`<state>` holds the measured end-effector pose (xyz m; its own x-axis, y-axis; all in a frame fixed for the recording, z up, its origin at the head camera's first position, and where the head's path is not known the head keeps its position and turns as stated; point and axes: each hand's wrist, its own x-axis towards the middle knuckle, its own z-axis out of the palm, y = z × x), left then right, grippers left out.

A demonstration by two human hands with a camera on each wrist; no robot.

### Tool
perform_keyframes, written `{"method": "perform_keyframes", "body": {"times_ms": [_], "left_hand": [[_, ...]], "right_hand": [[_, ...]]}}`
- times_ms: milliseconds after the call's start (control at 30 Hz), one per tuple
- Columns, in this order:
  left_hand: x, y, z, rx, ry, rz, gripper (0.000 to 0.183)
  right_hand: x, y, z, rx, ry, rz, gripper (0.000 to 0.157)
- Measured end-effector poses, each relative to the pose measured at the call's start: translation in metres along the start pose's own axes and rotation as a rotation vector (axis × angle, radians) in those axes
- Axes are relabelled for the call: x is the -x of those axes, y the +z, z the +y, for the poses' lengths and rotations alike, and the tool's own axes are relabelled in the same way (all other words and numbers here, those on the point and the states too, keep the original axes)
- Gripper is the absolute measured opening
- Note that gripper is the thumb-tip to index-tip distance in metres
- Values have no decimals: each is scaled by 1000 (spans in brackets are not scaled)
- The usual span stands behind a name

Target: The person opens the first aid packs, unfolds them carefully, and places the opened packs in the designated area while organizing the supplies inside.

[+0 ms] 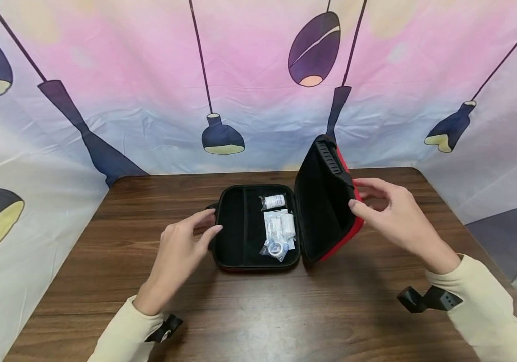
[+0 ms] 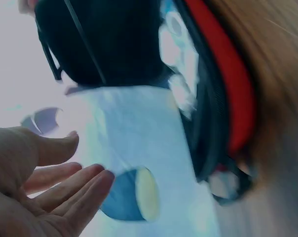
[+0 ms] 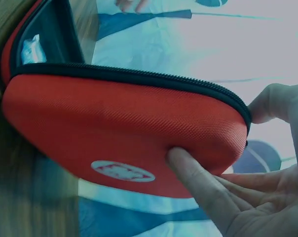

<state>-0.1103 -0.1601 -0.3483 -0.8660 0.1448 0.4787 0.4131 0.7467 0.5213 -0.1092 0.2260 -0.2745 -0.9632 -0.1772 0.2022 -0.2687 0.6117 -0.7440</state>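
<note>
A red zippered first-aid case [image 1: 231, 226] with a black lining lies unfolded on the table, its lid [image 1: 317, 211] tilted up on the right. My right hand [image 1: 394, 216] pinches the lid's free edge, thumb at the rim and fingers against the red shell. By the left side of the base, my left hand [image 1: 179, 246] has its fingers spread loosely around nothing, close to the carry handle. Inside the base sit a wrapped bandage roll [image 1: 273, 201], another white roll [image 1: 287, 225], flat white packets [image 1: 271, 229] and a ring-shaped roll [image 1: 276, 248] in clear wrap.
The wooden table [image 1: 258, 311] runs back to a hanging cloth [image 1: 159, 60] printed with lamps. An oval white badge [image 3: 123, 171] marks the lid's outer face. Each wrist wears a small black camera [image 1: 428, 298].
</note>
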Motion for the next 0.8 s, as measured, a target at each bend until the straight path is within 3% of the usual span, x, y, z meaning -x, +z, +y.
{"method": "perform_keyframes", "body": {"times_ms": [100,233,333,500,633,800], "left_hand": [[5,-2,-17,-36,-101,-72,35],[7,-1,-36,-91,-178,-170,31],[7,1,-46,-66,-245,-261,31],[6,9,-52,140,-419,-410,36],[4,15,-52,180,-476,-466,47],[2,22,-49,156,-507,-484,53]], "right_hand": [[3,-2,12,-10,-5,32,46],[6,-1,28,-92,32,42,47],[10,-2,41,-173,61,39,48],[16,-9,68,-377,84,-4,50],[21,-15,89,-495,123,-45,53],[27,-22,113,-422,183,-90,53]]}}
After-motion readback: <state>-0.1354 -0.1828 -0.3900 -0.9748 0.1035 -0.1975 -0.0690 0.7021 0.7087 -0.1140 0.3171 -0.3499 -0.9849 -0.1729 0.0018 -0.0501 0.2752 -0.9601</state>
